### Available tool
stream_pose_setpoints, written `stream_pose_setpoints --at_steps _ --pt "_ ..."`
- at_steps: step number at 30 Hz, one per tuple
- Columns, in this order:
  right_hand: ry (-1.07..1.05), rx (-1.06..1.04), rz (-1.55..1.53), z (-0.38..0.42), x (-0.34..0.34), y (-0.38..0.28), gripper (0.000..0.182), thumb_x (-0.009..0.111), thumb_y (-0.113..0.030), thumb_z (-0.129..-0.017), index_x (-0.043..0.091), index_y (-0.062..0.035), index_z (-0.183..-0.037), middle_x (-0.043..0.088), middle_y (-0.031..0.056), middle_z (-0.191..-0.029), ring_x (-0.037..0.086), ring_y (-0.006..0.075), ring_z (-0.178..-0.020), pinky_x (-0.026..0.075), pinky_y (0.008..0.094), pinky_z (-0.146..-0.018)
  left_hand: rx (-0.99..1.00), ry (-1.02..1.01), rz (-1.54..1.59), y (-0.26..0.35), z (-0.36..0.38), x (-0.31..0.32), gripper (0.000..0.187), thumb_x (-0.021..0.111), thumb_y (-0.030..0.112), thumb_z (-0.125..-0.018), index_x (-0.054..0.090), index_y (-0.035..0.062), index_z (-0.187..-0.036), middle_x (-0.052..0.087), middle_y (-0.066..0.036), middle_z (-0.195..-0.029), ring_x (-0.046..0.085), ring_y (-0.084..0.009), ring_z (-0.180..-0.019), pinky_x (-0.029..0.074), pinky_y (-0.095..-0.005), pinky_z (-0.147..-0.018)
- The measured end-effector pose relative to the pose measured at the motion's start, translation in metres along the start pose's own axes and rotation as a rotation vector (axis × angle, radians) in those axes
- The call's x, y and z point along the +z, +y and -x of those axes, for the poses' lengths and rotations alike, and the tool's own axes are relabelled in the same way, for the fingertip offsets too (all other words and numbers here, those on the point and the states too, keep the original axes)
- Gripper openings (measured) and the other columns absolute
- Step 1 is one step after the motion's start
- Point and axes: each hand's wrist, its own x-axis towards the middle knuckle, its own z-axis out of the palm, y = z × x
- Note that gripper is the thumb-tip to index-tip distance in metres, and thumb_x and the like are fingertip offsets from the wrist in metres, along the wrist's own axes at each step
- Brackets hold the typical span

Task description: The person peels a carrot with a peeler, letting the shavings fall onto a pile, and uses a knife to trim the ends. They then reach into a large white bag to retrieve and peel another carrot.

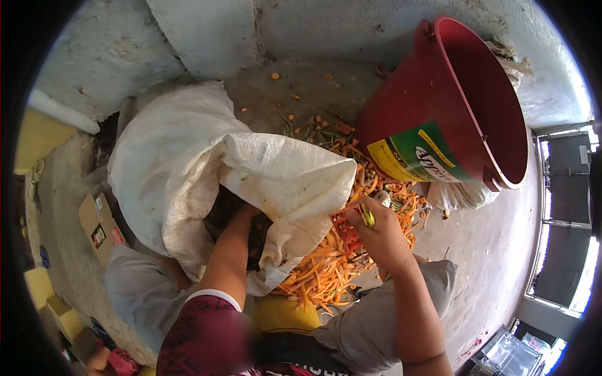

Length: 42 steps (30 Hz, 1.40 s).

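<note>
My left forearm [229,260] reaches down into the mouth of a white woven sack [166,147], and the folds and dark inside hide my left hand. To the right of the sack, my right hand [379,235] is closed around a small yellow-green peeler [367,216]. A red perforated plastic piece [345,229] shows beside the thumb; whether I hold it too, I cannot tell. Orange carrot peelings [323,276] lie in a heap under my right hand and along the sack's edge.
A large dark red bucket [401,106] with a green and yellow label leans at the upper right. Carrot end pieces [275,76] are scattered on the concrete floor by the wall. Cut cardboard [100,229] lies left of the sack. A yellow seat [285,314] shows between my legs.
</note>
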Motion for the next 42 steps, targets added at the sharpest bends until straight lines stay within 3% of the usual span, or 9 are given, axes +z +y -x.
stream_pose_setpoints --at_steps 7,11,17,20,25,31,35,38,42 --pt "0.037 0.062 -0.022 0.005 -0.008 0.001 0.017 0.052 -0.015 -0.08 0.049 0.0009 -0.084 0.053 0.0175 -0.073 0.051 0.0284 -0.067 0.04 0.0338 -0.062 0.09 0.003 -0.065 0.02 0.028 -0.045 0.051 0.054 0.032 -0.076 0.043 -0.001 -0.113 0.051 -0.017 -0.111 0.05 -0.0282 -0.099 0.039 -0.0364 -0.084" --pt "0.055 0.084 -0.088 0.01 -0.011 0.003 0.021 0.052 -0.019 -0.082 0.052 0.0009 -0.087 0.054 0.0112 -0.07 0.047 0.0175 -0.064 0.04 0.0301 -0.062 -0.359 -0.548 -0.033 0.039 0.052 -0.09 0.06 0.053 0.046 -0.075 0.047 -0.0024 -0.111 0.057 -0.017 -0.102 0.055 -0.0258 -0.088 0.043 -0.0355 -0.077" --pt "0.139 -0.113 0.053 0.023 -0.006 0.003 0.024 0.052 -0.022 -0.083 0.051 0.0021 -0.084 0.048 0.01 -0.061 0.043 0.018 -0.057 0.039 0.0314 -0.059 -0.626 -0.507 0.359 0.087 0.13 -0.164 0.068 0.048 0.058 -0.075 0.056 -0.0052 -0.098 0.061 -0.015 -0.088 0.059 -0.0212 -0.077 0.046 -0.0319 -0.069" --pt "0.188 -0.118 0.059 0.036 -0.003 -0.003 0.025 0.049 -0.025 -0.084 0.051 0.0002 -0.082 0.051 0.0133 -0.062 0.047 0.0206 -0.056 0.038 0.033 -0.056 -0.429 -0.203 0.615 0.108 0.164 -0.18 0.065 0.043 0.058 -0.078 0.058 -0.0041 -0.091 0.061 -0.013 -0.078 0.058 -0.0211 -0.063 0.047 -0.0302 -0.06" --pt "0.241 -0.09 -0.083 0.048 0.007 0.021 0.026 0.048 -0.026 -0.085 0.053 -0.0013 -0.085 0.054 0.0098 -0.063 0.049 0.0163 -0.056 0.039 0.0307 -0.055 -0.322 -0.321 1.351 0.169 0.201 -0.235 0.052 0.039 0.052 -0.083 0.051 0.0023 -0.089 0.055 -0.008 -0.066 0.055 -0.018 -0.053 0.044 -0.0294 -0.047" --pt "0.196 -0.089 -0.463 0.09 0.023 0.023 0.021 0.05 -0.022 -0.084 0.058 -0.0026 -0.085 0.058 0.0061 -0.066 0.052 0.0087 -0.052 0.042 0.0244 -0.046 0.162 -0.047 1.261 0.195 0.21 -0.25 0.052 0.046 0.053 -0.079 0.048 0.0025 -0.093 0.054 -0.007 -0.075 0.055 -0.0156 -0.065 0.045 -0.0278 -0.056" --pt "-0.184 -0.19 -0.005 0.132 0.026 0.011 0.012 0.055 -0.017 -0.077 0.06 -0.0109 -0.086 0.059 0.0056 -0.067 0.056 0.0135 -0.058 0.043 0.0278 -0.049 0.273 0.036 1.117 0.185 0.2 -0.242 0.042 0.052 0.042 -0.08 0.047 0.0029 -0.095 0.054 -0.006 -0.083 0.053 -0.0135 -0.075 0.042 -0.0265 -0.069" --pt "-0.188 -0.287 0.683 0.143 0.051 0.006 0.015 0.054 -0.021 -0.075 0.06 -0.0143 -0.087 0.06 0.008 -0.072 0.059 0.021 -0.066 0.045 0.0341 -0.056 0.236 0.018 1.148 0.178 0.191 -0.217 0.036 0.056 0.034 -0.081 0.045 0.0026 -0.096 0.054 -0.006 -0.086 0.052 -0.0132 -0.079 0.041 -0.0261 -0.075" --pt "-0.133 -0.235 0.848 0.142 0.082 0.019 0.018 0.056 -0.026 -0.07 0.056 -0.0143 -0.084 0.059 0.0082 -0.074 0.058 0.027 -0.072 0.044 0.0385 -0.061 0.272 -0.081 1.126 0.19 0.185 -0.198 0.04 0.059 0.034 -0.078 0.045 0.0009 -0.097 0.054 -0.006 -0.085 0.053 -0.0159 -0.078 0.042 -0.0269 -0.073"
